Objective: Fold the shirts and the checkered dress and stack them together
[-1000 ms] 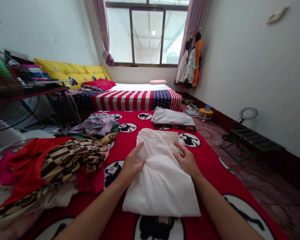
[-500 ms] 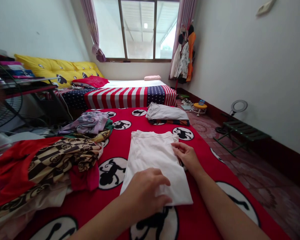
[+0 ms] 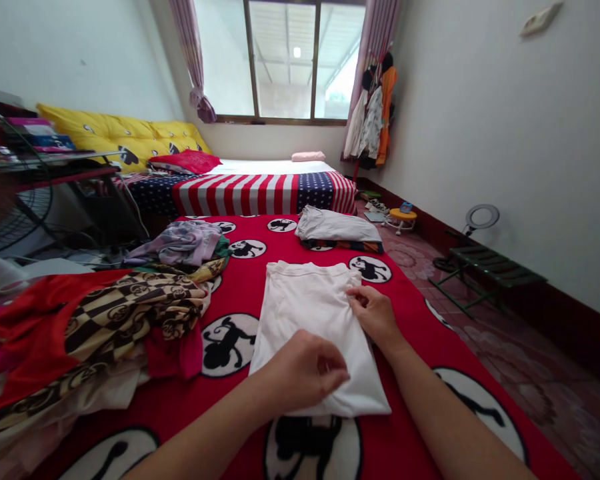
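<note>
A white T-shirt [image 3: 300, 300], folded into a long panel, lies flat on the red bed cover [image 3: 410, 400] in front of me. Its right edge is pinched between the thumb and fingers of my right hand [image 3: 377, 317]. My left hand [image 3: 305, 370] hovers low over the shirt's near half, its fingers curled and the thumb close to the index finger. Whether anything small is between those fingertips is hidden. Beyond the shirt rests a stack of folded clothes [image 3: 337, 225], pale grey on top.
Crumpled clothes [image 3: 130, 313] are heaped on the left, with a lilac garment [image 3: 180, 241] behind them. A fan [image 3: 10, 187] stands at far left. Past the cover's right edge are a green folding stool [image 3: 495, 263] and a ring light [image 3: 483, 217]. Another bed [image 3: 240, 193] is under the window.
The left hand's thumb and index finger have come closer together over the shirt. My right hand stays at the shirt's right edge. The whole view has shifted slightly.
</note>
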{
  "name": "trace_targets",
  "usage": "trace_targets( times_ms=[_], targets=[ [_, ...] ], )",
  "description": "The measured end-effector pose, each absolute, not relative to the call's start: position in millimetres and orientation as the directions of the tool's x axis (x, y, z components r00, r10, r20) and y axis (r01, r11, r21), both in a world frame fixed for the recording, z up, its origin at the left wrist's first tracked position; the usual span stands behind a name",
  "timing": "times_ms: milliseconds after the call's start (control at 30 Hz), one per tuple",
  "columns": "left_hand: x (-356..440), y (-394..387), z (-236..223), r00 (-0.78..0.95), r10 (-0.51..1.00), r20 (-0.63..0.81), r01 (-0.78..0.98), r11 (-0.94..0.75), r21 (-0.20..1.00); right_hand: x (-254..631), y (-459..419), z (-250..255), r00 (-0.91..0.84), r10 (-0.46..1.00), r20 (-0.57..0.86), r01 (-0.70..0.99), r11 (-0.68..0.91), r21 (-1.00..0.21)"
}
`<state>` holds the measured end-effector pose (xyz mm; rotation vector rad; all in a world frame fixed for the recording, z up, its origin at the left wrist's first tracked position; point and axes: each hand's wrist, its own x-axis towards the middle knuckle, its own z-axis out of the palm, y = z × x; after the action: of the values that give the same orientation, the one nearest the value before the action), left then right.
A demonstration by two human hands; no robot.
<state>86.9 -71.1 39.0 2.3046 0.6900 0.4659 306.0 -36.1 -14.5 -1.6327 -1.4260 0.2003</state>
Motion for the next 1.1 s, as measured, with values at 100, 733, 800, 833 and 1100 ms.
trace_targets(
  times_ms=[100,733,800,833,1100],
  targets=[
    [91.6,-44.4,26.7,0.601,0.714,0.358,0.464,-0.677,0.571,303.1,-39.0,-4.7,0.308,0.775,0.552,0.825,0.071,-0.56],
    [82.4,-19.9,-10.1,0.531,0.809,0.253,0.74,-0.588,0.326,306.1,-2.0,18.1,0.044,0.977,0.209,0.998,-0.051,0.027],
    [82.6,-19.9,-11.2,0.53,0.808,0.258,0.738,-0.589,0.329,291.1,-8.2,16.7,-0.174,0.958,0.227,0.984,0.179,-0.001],
    [82.7,-20.0,-11.7,0.529,0.808,0.259,0.738,-0.589,0.329,285.9,-8.8,14.1,-0.259,0.946,0.196,0.962,0.271,-0.031],
    [81.2,-19.9,-12.4,0.52,0.813,0.261,0.742,-0.582,0.333,283.3,20.9,9.7,0.129,0.984,0.122,0.991,-0.122,-0.059]
  ],
)
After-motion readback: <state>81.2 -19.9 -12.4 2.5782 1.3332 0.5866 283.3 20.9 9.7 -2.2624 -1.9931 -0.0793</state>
